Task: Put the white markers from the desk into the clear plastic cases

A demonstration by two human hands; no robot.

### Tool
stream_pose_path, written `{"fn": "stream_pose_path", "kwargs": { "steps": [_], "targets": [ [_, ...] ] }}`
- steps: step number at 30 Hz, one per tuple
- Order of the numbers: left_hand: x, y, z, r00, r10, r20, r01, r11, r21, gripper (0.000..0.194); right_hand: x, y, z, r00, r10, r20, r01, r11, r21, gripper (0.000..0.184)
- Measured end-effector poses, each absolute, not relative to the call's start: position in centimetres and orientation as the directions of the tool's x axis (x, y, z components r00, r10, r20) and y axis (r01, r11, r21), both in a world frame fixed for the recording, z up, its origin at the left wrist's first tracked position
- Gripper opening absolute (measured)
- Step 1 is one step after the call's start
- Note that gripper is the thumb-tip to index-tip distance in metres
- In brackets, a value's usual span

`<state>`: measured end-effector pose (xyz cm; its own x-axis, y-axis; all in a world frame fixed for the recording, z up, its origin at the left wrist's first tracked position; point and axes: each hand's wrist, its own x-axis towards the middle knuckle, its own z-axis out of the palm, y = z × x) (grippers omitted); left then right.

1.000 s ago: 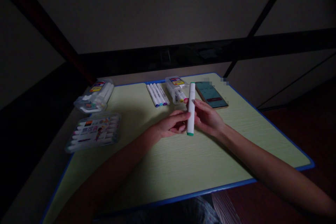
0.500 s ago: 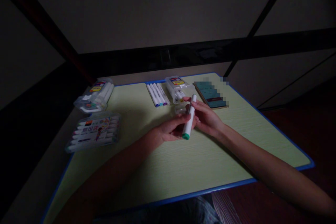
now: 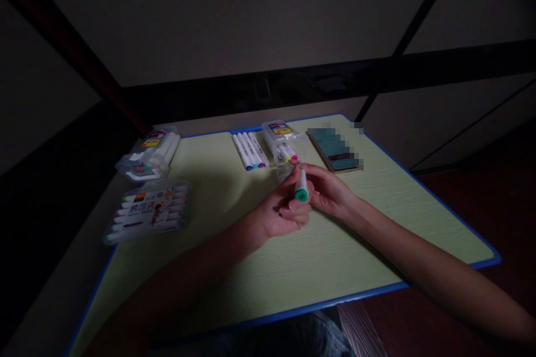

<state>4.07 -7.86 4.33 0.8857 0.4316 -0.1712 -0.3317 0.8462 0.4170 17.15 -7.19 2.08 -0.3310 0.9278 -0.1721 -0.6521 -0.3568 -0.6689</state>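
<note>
A white marker with a green cap end [image 3: 301, 186] is held over the middle of the pale green table [image 3: 293, 268], its green end pointing toward me. My left hand [image 3: 285, 209] curls around it from below and left. My right hand [image 3: 329, 189] grips it from the right, fingers closed on the barrel. Just beyond the marker lies an opened clear marker case [image 3: 283, 142] with coloured tips showing.
Three loose markers [image 3: 250, 150] lie side by side left of the opened case. A phone [image 3: 336, 149] rests at the far right. Two closed marker boxes sit at the left: one far [image 3: 151, 153], one nearer [image 3: 148, 211]. The blue table edge [image 3: 318, 307] runs near my body.
The marker has tipped from upright to lying nearly end-on toward me, its far end lowered toward the opened case. Both hands stayed on it and shifted slightly.
</note>
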Motion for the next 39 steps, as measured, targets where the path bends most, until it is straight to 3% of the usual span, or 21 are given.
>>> {"fn": "stream_pose_path", "kwargs": {
  "steps": [9,15,22,34,39],
  "targets": [
    [4.2,-8.6,5.6,0.870,0.434,-0.235,-0.347,0.877,0.332,0.050,17.2,-7.2,2.0,-0.384,0.904,-0.190,-0.603,-0.401,-0.690,0.001],
    [3.9,-7.7,4.5,0.934,0.340,-0.115,-0.233,0.817,0.527,0.031,16.9,-7.7,2.6,-0.269,0.952,-0.148,-0.619,-0.288,-0.731,0.020],
    [3.5,-7.4,3.3,0.972,0.229,-0.057,-0.112,0.661,0.742,0.032,16.8,-8.3,3.2,-0.270,0.961,-0.067,-0.619,-0.226,-0.752,0.025],
    [3.1,-7.0,2.5,0.967,0.230,-0.110,-0.044,0.575,0.817,0.021,17.3,-8.5,3.7,-0.301,0.953,0.027,-0.615,-0.172,-0.770,0.015],
    [3.1,-6.5,1.8,0.919,0.359,-0.163,-0.085,0.583,0.808,0.023,17.3,-8.5,3.6,-0.322,0.945,0.058,-0.584,-0.150,-0.798,0.014]
  ]
}}
